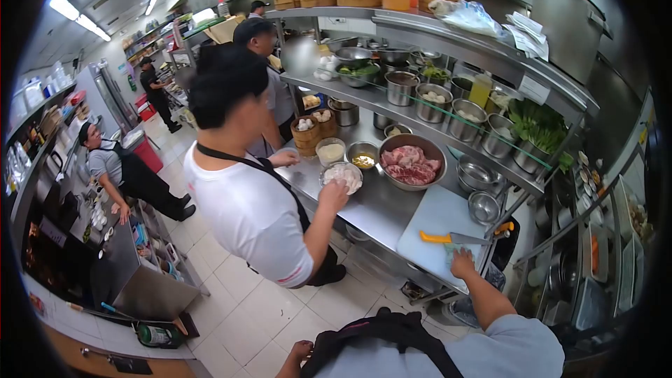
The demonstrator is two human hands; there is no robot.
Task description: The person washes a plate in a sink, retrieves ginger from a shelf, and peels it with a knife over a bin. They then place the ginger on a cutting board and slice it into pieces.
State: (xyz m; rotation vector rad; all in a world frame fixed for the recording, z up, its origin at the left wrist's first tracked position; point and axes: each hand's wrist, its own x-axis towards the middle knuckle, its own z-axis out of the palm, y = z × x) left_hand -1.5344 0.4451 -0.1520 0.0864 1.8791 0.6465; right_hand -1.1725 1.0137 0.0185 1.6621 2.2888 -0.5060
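My right hand is closed on a pale greenish cloth at the edge of a white cutting board. Just beyond it lies a knife with a yellow handle, flat on the board. My left hand hangs low beside my dark apron, its fingers curled; whether it holds anything cannot be made out. Past the board stands a large metal bowl of raw meat. A co-worker in a white shirt has one hand over a bowl of white pieces.
Small metal bowls stand right of the meat. Above the counter, a shelf holds metal pots and leafy greens. Bamboo steamers stand beyond the bowls. Another person leans at the left counter. A rack is at right.
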